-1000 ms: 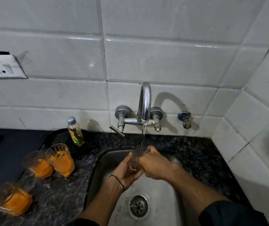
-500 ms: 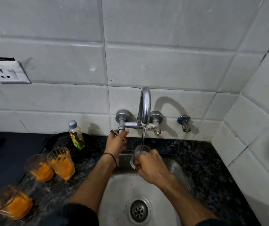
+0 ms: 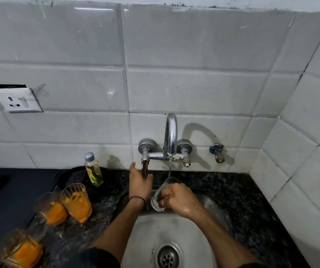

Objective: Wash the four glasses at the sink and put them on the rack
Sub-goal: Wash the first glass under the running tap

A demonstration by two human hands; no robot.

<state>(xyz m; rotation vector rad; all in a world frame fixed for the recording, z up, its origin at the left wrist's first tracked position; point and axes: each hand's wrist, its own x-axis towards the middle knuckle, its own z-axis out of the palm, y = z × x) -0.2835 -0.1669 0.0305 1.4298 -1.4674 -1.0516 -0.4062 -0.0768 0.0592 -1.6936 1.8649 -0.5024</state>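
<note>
My right hand [image 3: 178, 200] grips a clear glass [image 3: 161, 192] over the steel sink [image 3: 209, 206], tilted with its mouth up under the thin stream from the chrome tap [image 3: 171, 136]. My left hand [image 3: 139, 182] is closed around the tap's left lever handle [image 3: 145, 167], which points down. Three glasses with orange liquid stand on the dark counter at the left: one [image 3: 77, 202] nearest the sink, one [image 3: 51, 208] beside it, one [image 3: 20, 248] at the front left corner. No rack is in view.
A small bottle of yellow-green liquid [image 3: 93, 170] stands by the wall behind the glasses. A second small valve [image 3: 217, 152] sticks out of the tiles right of the tap. A wall socket [image 3: 16, 100] sits at the left. The drain [image 3: 167, 256] lies below my arms.
My left hand left the glass, reached up and took the tap's lever, which now points down. The water stream has thinned. My right hand keeps the glass under the spout.
</note>
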